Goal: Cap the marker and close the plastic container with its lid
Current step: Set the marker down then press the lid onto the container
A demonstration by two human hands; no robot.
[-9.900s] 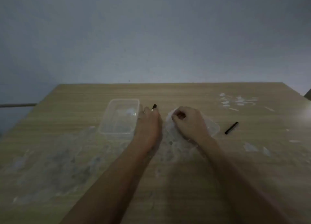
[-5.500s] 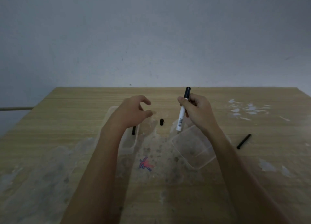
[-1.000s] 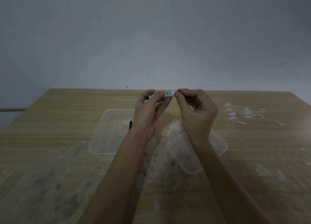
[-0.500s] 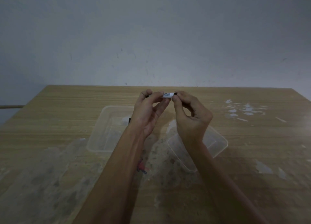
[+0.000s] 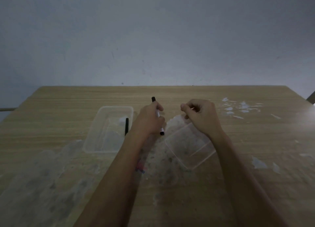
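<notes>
My left hand (image 5: 148,120) is closed around a white-barrelled marker (image 5: 157,114), which stands tilted, with a black end showing above the hand and another below it. To its left a clear plastic container (image 5: 102,141) sits open on the table, and a second black marker (image 5: 126,126) lies inside along the right wall. The clear lid (image 5: 190,150) rests flat on the table to the right, turned at an angle. My right hand (image 5: 202,117) hovers over the lid's far corner with curled fingers and nothing visible in them.
The wooden table (image 5: 264,138) carries pale worn patches across its near half. White scraps (image 5: 238,107) are scattered at the back right. A small red and blue scribble (image 5: 140,167) shows beside my left forearm. A plain wall rises behind the far edge.
Both hands were pinching the marker together, held level. Now they are apart: my left hand keeps the marker, tilted and lower, and my right hand has let go and moved right.
</notes>
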